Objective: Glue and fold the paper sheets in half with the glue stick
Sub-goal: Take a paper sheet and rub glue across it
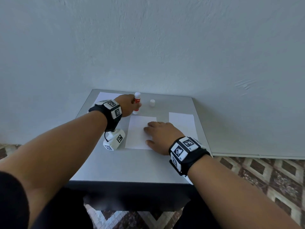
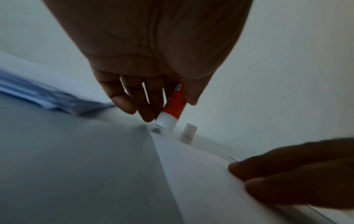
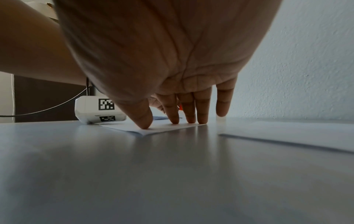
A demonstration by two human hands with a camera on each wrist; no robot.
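My left hand [image 1: 127, 105] grips a red and white glue stick [image 1: 137, 103], held tip down at the far left corner of a white paper sheet [image 1: 137, 134] in the middle of the grey table [image 1: 132, 166]. The left wrist view shows the glue stick [image 2: 173, 106] between thumb and fingers, its white end just above that corner. My right hand [image 1: 158, 135] lies flat on the sheet's right side. In the right wrist view its fingertips [image 3: 145, 124] press the paper [image 3: 153, 128] down. The white cap [image 1: 152, 103] stands upright behind the sheet.
A second sheet [image 1: 181, 124] lies at the right of the table. A stack of paper [image 1: 105, 98] sits at the far left corner. A white marker-tagged box [image 1: 114, 140] with a cable lies left of the middle sheet. A wall stands right behind the table.
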